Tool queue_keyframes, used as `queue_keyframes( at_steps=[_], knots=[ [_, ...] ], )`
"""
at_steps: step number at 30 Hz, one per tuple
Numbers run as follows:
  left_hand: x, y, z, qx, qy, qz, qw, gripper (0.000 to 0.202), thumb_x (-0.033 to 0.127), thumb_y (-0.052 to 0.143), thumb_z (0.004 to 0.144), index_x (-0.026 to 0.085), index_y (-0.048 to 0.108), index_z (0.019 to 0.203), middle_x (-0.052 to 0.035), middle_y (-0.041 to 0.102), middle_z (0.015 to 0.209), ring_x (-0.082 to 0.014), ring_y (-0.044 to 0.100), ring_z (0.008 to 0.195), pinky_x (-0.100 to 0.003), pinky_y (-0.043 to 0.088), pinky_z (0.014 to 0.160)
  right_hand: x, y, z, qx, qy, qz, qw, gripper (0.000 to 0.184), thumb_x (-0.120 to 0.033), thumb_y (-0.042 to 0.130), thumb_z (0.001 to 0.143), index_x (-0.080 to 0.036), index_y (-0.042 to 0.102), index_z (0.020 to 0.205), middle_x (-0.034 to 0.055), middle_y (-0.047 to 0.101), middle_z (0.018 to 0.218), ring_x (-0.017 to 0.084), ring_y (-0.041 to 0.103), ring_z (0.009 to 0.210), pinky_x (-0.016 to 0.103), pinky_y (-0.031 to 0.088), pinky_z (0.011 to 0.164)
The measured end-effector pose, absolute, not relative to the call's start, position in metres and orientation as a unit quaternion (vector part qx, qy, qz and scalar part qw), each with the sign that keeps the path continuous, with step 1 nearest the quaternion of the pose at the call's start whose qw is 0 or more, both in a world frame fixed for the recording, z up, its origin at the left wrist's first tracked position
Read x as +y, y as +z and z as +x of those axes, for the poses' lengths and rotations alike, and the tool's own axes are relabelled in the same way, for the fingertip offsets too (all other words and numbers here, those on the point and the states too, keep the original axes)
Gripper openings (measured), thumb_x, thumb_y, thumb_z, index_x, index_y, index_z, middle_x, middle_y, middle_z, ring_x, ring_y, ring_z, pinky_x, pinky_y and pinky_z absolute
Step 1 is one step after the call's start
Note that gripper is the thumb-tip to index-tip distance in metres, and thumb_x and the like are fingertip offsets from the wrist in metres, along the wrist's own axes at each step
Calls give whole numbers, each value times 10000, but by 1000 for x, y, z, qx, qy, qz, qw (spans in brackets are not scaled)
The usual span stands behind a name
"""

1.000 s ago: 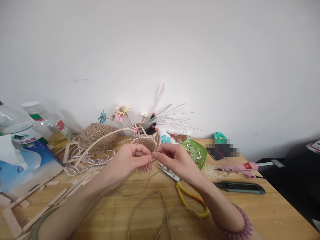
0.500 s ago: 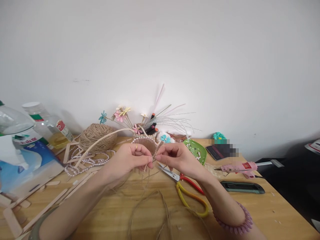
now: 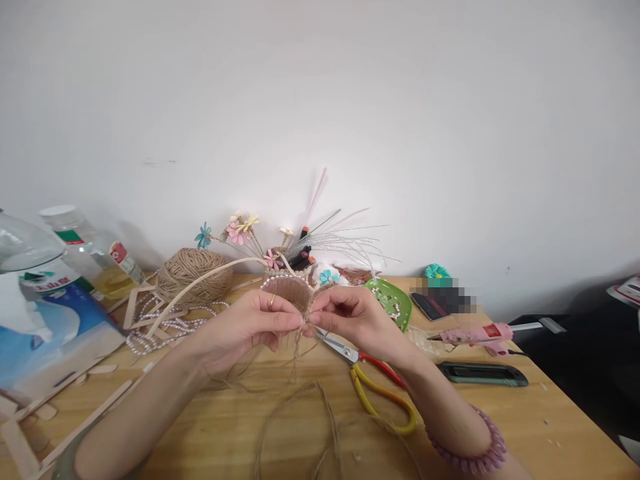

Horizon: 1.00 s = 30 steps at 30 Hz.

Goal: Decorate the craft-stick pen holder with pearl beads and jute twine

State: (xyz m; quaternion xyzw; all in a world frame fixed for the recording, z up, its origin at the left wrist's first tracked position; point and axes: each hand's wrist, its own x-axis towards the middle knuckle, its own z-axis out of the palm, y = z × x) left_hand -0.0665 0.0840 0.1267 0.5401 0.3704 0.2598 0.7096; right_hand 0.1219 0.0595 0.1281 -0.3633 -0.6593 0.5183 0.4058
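My left hand (image 3: 263, 320) and my right hand (image 3: 353, 317) meet fingertip to fingertip near the middle, both pinched shut on a thin brown twine braid (image 3: 296, 357). Its lower end dangles below my left fingers; another part runs up behind my right fingers. Loose twine (image 3: 325, 407) lies in loops on the table below. Just behind my hands stands a round basket (image 3: 287, 291) with a pearl-beaded rim, partly hidden by my fingers. Scissors (image 3: 353, 357) with red and yellow handles lie open beneath my right wrist.
Left are a twine ball (image 3: 193, 277), pearl strings (image 3: 170, 323), wooden sticks (image 3: 87, 420), bottles (image 3: 75, 240) and a blue-white packet (image 3: 60, 333). Craft flowers (image 3: 237, 230) stand at the back. Right are a green dish (image 3: 404, 301), phone (image 3: 430, 307), pink glue gun (image 3: 480, 333) and dark-green cutter (image 3: 483, 374).
My left fingers have shifted slightly and now pinch closer to my right fingertips. The braid's end hangs more plainly below them. The view has moved a little; other things lie as before.
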Motion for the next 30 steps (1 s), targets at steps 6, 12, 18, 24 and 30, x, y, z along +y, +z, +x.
queue_keyframes(
  at_steps=[6,12,18,24,30],
  knots=[
    [83,127,-64,421,303,646,560,119,297,720,647,179,715,649,-8,656,636,-139,532,602,-254,402,574,61,123,118,-669,436,-443,408,221,-358,654,771,-143,657,725,-4,560,652,94,433,584,232,330,534],
    [77,133,-59,449,312,674,496,120,290,686,656,173,656,652,-3,643,639,-148,549,606,-264,413,574,61,124,115,-659,423,-473,404,219,-350,640,770,-141,623,711,-25,509,600,87,397,556,220,293,510],
    [75,133,-57,457,329,652,507,171,224,700,630,189,534,655,37,603,605,-129,543,581,-239,406,550,58,123,113,-658,428,-470,404,219,-340,632,776,-151,587,675,-43,451,566,76,343,521,220,248,479],
    [77,135,-60,447,316,666,507,120,300,672,670,179,676,667,-3,657,656,-151,556,619,-268,419,600,58,127,115,-648,486,-436,392,197,-353,639,766,-165,604,813,-61,398,570,87,340,541,225,248,496],
    [79,129,-60,440,341,616,557,135,282,723,621,171,648,631,21,610,582,-118,504,566,-239,388,553,60,121,115,-638,555,-408,343,251,-379,680,733,-140,604,724,-72,353,569,70,285,528,231,189,488]
  ],
)
